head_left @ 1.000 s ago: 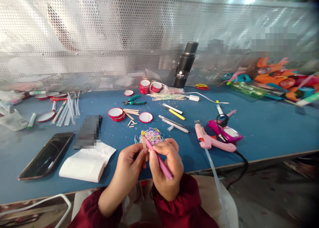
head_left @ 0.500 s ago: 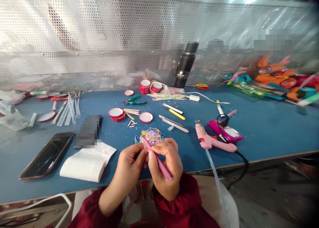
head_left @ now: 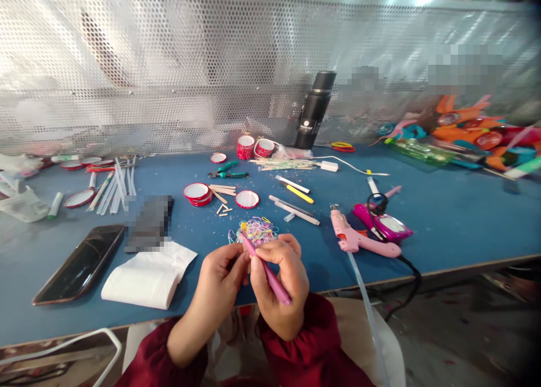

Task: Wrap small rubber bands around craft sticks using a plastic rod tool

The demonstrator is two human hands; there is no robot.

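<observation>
My right hand (head_left: 281, 277) is closed round a pink pen-like tool (head_left: 274, 283), its tip pointing up and left. My left hand (head_left: 220, 277) is pinched on a small wooden stick (head_left: 245, 241), held upright against the tool's tip. Both hands hover just over the near edge of the blue table (head_left: 443, 218). Right behind them lies a heap of small coloured rubber bands (head_left: 257, 229). Dark red sleeves cover both forearms.
A pink glue gun (head_left: 359, 240) with a clear glue stick lies to the right, beside a magenta device (head_left: 382, 223). A phone (head_left: 78, 266) and a folded white cloth (head_left: 147, 277) lie left. Red-rimmed lids (head_left: 198, 192), sticks, pliers (head_left: 228, 173) and a black flask (head_left: 315, 111) sit farther back.
The wooden stick has sunk slightly lower behind the pink tool's tip. Both hands stay in nearly the same place.
</observation>
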